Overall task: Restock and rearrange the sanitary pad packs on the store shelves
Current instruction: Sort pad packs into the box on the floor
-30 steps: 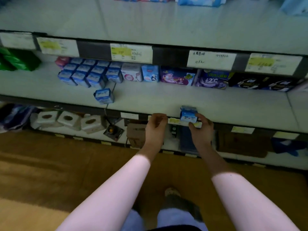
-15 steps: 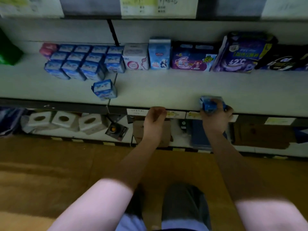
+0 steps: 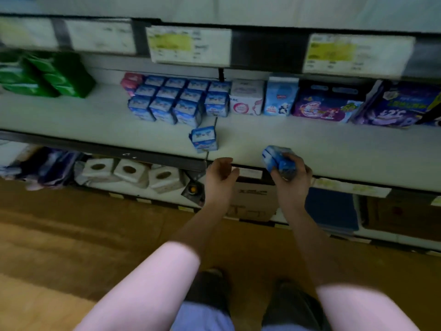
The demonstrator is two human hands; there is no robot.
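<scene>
Pink sleeves (image 3: 152, 283) cover our upper forearms, and both bare wrists reach forward side by side to the front edge of the shelf (image 3: 334, 151).

Half a second ago our left hand was curled like a loose fist at that edge. Now the left hand (image 3: 220, 174) has opened: the palm faces right, and the fingers are relaxed, slightly apart, and hold nothing.

Our right hand (image 3: 291, 173) still grips the blue pack (image 3: 274, 157), with fingers and thumb wrapped round its near end. Earlier the hand covered most of the pack. Now the pack tilts and sticks out to the left of the fingers, at the shelf's front edge.

Just beyond the left fingertips, and not touching them, a lone pack (image 3: 204, 140) sits on the shelf, leaning a little. Farther back stands the block of packs (image 3: 176, 99), in close rows.

Beyond the right fingers, a white pack (image 3: 247, 96), a pale pack (image 3: 280, 96) and purple packs (image 3: 322, 103) line the back of the shelf. Green packs (image 3: 45, 75) lie far to the left of the left fingers, and we see more of them than before.

Price labels (image 3: 188, 45) hang above, too blurred for us to read.
</scene>
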